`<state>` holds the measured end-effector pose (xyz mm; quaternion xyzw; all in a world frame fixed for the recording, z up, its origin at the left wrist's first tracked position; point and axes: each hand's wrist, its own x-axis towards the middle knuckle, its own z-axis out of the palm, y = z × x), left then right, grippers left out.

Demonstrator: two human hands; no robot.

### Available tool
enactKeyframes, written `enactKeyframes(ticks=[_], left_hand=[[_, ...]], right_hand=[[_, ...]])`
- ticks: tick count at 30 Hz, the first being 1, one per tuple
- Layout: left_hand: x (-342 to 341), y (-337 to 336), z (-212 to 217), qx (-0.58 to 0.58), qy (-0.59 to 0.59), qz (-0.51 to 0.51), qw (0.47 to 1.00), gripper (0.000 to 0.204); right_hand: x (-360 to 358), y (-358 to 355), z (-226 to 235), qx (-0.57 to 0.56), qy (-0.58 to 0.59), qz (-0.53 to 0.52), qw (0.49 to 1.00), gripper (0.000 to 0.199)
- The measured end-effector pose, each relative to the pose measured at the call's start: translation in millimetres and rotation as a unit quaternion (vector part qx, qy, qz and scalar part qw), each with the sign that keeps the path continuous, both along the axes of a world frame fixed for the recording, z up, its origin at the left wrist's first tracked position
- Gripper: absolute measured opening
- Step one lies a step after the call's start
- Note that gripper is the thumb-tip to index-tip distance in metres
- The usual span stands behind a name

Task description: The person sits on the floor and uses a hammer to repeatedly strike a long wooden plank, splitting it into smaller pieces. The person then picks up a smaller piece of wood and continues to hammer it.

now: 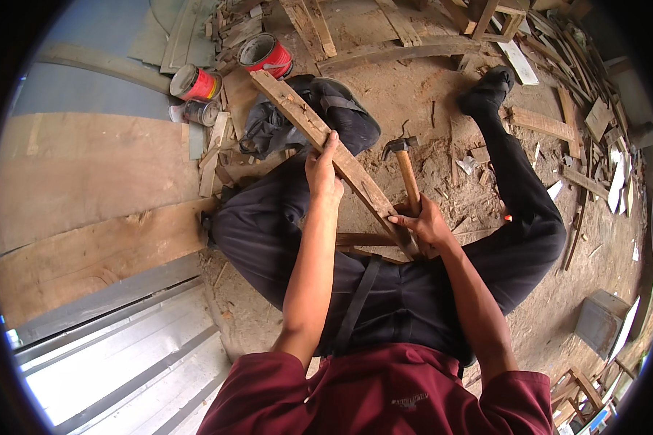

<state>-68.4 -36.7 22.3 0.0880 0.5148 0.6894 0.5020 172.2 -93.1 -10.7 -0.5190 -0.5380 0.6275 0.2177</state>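
A long, weathered wooden plank (355, 174) slants across my lap, its far end up to the left and its near end by my right hand. My left hand (324, 172) grips it around the middle, thumb laid on top. In my right hand (426, 223) is a claw hammer (408, 172), held by its wooden handle with the dark metal head pointing away from me. The right thumb also rests against the plank near its lower end. Small dark marks, perhaps nails or holes, show on the plank's upper face.
Two red paint cans (265, 56) and a smaller can (202, 112) stand at the far left beside a black bag (267, 130). Wood offcuts (543, 123) litter the dirt floor at right. A wooden frame (399, 51) lies ahead. Wide boards (98, 250) are on the left.
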Motion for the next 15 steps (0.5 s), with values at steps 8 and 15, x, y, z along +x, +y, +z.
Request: enactKeyframes(ticks=[8, 15], left_hand=[[-4, 1, -7, 0.005, -0.004, 0.001, 1.0, 0.044], [-6, 0, -9, 0.002, -0.007, 0.003, 1.0, 0.042]], right_hand=[[2, 1, 1, 0.035, -0.035, -0.02, 0.999, 0.064], [1, 0, -3, 0.051, -0.02, -0.047, 0.997, 0.062]])
